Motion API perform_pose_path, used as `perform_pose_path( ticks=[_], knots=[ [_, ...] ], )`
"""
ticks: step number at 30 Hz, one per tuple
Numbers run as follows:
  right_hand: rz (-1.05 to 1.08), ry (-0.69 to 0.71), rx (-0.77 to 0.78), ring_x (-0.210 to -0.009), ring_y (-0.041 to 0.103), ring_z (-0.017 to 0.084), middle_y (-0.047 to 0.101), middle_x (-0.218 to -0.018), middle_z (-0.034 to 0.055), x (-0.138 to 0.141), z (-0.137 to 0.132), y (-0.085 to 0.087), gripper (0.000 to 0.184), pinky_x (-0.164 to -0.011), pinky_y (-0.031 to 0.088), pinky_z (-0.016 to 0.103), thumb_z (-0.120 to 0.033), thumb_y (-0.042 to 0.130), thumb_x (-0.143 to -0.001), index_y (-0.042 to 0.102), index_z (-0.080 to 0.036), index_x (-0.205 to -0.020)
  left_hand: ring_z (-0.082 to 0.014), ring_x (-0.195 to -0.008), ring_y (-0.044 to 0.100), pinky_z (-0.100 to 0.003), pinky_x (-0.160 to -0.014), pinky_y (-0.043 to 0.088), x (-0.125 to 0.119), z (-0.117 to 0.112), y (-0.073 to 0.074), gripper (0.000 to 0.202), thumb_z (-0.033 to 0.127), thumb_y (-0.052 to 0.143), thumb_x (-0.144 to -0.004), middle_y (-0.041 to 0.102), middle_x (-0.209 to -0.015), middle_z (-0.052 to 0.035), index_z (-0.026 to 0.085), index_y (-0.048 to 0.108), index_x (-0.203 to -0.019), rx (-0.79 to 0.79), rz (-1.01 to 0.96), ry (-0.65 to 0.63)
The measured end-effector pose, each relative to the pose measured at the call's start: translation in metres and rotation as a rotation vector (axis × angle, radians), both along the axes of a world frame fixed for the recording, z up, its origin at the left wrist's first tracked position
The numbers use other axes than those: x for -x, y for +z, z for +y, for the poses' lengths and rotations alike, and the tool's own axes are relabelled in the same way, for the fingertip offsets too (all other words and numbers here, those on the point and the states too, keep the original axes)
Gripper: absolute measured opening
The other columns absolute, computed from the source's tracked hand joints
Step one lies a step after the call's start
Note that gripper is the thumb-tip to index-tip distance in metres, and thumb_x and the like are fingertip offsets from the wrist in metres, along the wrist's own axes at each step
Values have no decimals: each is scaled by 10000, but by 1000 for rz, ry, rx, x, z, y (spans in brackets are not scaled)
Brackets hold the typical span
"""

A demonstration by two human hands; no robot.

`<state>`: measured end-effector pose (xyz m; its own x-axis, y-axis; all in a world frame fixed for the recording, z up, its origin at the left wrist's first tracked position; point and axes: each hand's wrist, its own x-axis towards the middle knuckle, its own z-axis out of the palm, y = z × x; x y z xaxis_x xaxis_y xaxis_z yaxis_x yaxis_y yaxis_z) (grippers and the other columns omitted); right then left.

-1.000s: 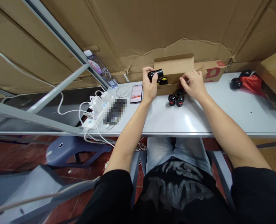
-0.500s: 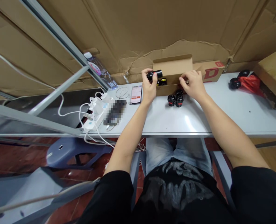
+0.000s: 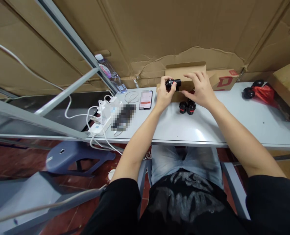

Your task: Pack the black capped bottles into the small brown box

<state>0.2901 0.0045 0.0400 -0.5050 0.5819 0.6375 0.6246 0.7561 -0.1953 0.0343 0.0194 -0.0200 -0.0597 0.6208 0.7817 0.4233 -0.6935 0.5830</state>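
My left hand [image 3: 165,94] is closed around a black cylindrical part [image 3: 175,83] with a narrower end pointing right and a bit of red on it. It is held over the open cardboard box [image 3: 178,96]. My right hand [image 3: 199,88] is just to the right of the part, thumb and fingers spread apart with nothing visible between them. In front of the box, several short black round parts with red marks [image 3: 183,107] stand together on the white table [image 3: 169,127]. My hands and the held part cover much of the box's inside.
Left of the box lie a phone [image 3: 145,100], a power strip [image 3: 99,126] with white plugs and cables, and a water bottle [image 3: 112,76] by the metal frame. At right are a red plastic bag [image 3: 264,94], black round parts [image 3: 248,93] and a cardboard carton [image 3: 288,85].
My left hand has turned and moved right with the black part, which is now closer to my right hand. My right hand has left the box's right side and spread its fingers.
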Motion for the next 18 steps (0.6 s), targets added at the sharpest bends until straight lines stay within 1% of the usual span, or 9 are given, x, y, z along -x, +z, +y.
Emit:
perform_pose_path(
  ticks=[3,6,9,12,14,16,18],
  knots=[
    [-35,71,-17,-1651,569,552,658,-1759,197,10,5,7,857,-1386,498,807,-368,822,-1073,504,-309,-1868,-267,-1157,840,-440,-1129,676,-1,-1,0,679,941,614,-1158,820,-1269,-70,315,669,-1414,3,36,-10],
    [-61,100,-6,-1660,567,547,648,-1788,196,21,9,11,888,-1374,514,795,-358,810,-1087,465,-326,-1905,-278,-1168,853,-463,-1135,692,1,-1,1,680,933,615,-1162,843,-1314,-84,306,679,-1417,-6,60,1],
    [-86,118,-12,-1623,601,531,689,-1744,207,33,11,14,785,-1358,519,765,-365,761,-1128,520,-290,-1872,-289,-1166,860,-491,-1124,705,3,1,2,684,946,580,-1167,852,-1311,-84,308,686,-1391,-29,94,13],
    [-114,121,-30,-1564,644,528,772,-1632,209,43,13,16,651,-1332,511,772,-338,699,-1156,611,-256,-1796,-306,-1221,860,-509,-1149,698,4,4,2,679,938,537,-1187,857,-1317,-91,308,689,-1387,-49,124,23],
    [-117,104,-41,-1533,665,530,818,-1560,209,45,16,17,567,-1331,494,788,-309,664,-1161,679,-245,-1725,-308,-1255,859,-494,-1160,688,3,6,0,682,925,547,-1192,853,-1356,-102,305,681,-1443,-38,124,31],
    [-105,74,-45,-1518,678,533,849,-1504,210,43,22,18,502,-1339,486,794,-295,661,-1149,741,-240,-1642,-302,-1235,859,-475,-1136,686,2,9,-3,735,938,555,-1181,839,-1368,-108,310,646,-1552,-18,102,39],
    [-72,37,-27,-1510,694,530,863,-1480,206,36,29,17,501,-1339,507,777,-287,697,-1106,768,-231,-1598,-302,-1215,846,-475,-1122,680,3,11,-5,787,952,522,-1181,820,-1339,-117,310,619,-1625,-11,78,74]
  ],
)
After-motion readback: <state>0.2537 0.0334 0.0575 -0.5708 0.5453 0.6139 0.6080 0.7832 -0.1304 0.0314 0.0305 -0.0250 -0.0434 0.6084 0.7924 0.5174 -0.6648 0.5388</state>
